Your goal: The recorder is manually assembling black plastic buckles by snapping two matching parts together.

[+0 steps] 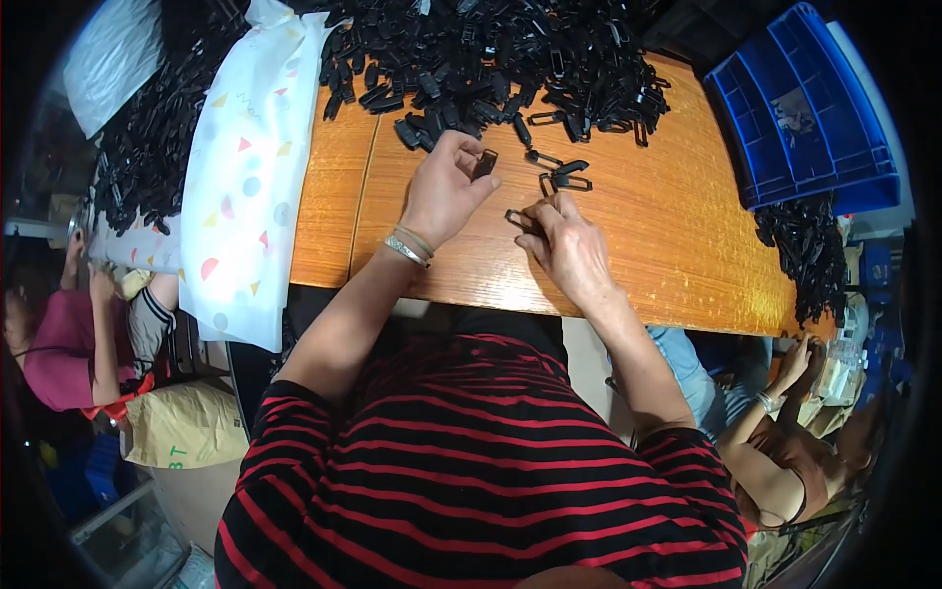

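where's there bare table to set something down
Widest: the tabletop between the right hand and the blue crate. A narrower strip lies between the left hand and the patterned sheet. The far side is crowded with black plastic pieces.

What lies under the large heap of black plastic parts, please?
Wooden tabletop shows through gaps along the near edge of the black plastic heap; its dense middle covers whatever lies beneath.

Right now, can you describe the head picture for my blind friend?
A person's left hand holds a small black piece and the right hand pinches a looped black piece over a wooden table. Beyond lies a heap of black parts; at right, a blue crate.
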The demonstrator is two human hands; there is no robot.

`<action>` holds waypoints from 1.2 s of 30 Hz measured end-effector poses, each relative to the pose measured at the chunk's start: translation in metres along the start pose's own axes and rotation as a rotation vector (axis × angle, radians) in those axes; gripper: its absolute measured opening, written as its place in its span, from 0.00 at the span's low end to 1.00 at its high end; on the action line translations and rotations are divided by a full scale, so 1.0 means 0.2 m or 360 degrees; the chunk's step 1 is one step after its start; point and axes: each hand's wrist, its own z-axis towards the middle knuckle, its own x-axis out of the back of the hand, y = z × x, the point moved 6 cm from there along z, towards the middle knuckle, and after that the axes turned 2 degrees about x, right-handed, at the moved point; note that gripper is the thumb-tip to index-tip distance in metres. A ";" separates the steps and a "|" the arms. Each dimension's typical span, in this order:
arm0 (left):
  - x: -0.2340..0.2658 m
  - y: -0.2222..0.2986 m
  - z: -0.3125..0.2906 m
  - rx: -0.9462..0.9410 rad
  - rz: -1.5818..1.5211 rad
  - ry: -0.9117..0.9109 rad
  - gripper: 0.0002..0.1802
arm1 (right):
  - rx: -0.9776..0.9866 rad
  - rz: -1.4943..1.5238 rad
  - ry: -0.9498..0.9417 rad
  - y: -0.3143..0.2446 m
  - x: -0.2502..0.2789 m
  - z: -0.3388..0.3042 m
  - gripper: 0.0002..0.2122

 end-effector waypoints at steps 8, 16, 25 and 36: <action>-0.04 -0.09 -0.05 0.0037 -0.0251 -0.0174 0.22 | -0.0275 0.0390 0.0244 -0.09 0.02 0.11 0.11; -0.03 0.10 -0.14 0.0326 -0.1186 -0.0495 0.17 | -0.0278 0.0749 0.0531 -0.06 -0.05 0.13 0.10; 0.01 0.02 -0.14 0.0356 -0.1168 -0.0567 0.16 | -0.0259 0.0878 0.0468 -0.09 -0.03 0.11 0.09; 0.03 0.02 -0.14 0.0279 -0.1076 -0.0411 0.15 | -0.0179 0.0859 0.0493 -0.12 -0.01 0.13 0.10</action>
